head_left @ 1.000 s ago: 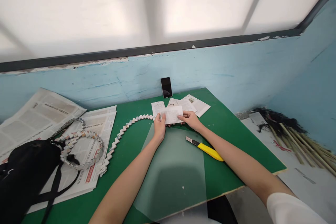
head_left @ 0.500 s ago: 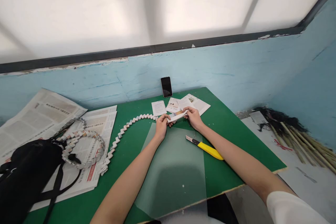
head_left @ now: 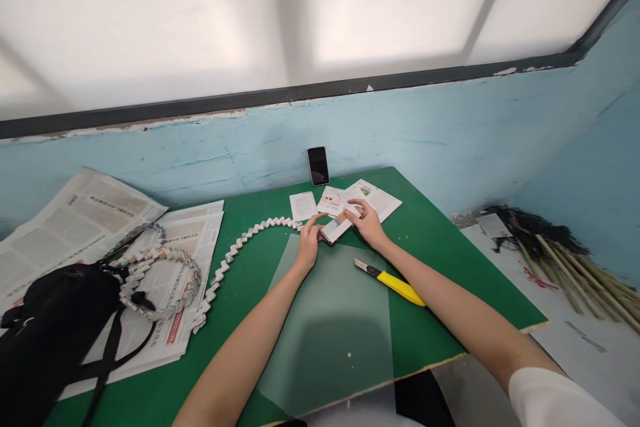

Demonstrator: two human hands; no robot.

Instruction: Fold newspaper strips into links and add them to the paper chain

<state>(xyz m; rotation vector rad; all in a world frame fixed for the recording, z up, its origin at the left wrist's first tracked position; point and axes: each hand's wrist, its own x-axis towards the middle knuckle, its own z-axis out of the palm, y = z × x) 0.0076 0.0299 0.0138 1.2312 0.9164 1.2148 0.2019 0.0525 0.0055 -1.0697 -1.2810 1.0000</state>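
Observation:
Between my hands is a small folded paper piece (head_left: pixel 336 228), tilted above the upper end of a clear sheet (head_left: pixel 330 320). My left hand (head_left: pixel 311 239) grips its left edge. The fingers of my right hand (head_left: pixel 367 221) are closed on its upper right side. A zigzag chain of folded paper (head_left: pixel 231 252) curves over the green table and ends beside my left hand. Printed paper pieces (head_left: pixel 303 205) lie just beyond my hands. A yellow utility knife (head_left: pixel 400 287), blade out, rests beside my right forearm.
A phone (head_left: pixel 319 165) leans on the blue wall behind the green table (head_left: pixel 450 260). At the left, a black bag (head_left: pixel 60 320) and a coiled paper chain (head_left: pixel 193 280) lie on newspapers (head_left: pixel 75 213). Bamboo sticks (head_left: pixel 575 273) are on the floor at right.
The folded paper has turned from nearly level to a steeper slant. My right hand has shifted its grip on it, and the fingers of my left hand have straightened somewhat.

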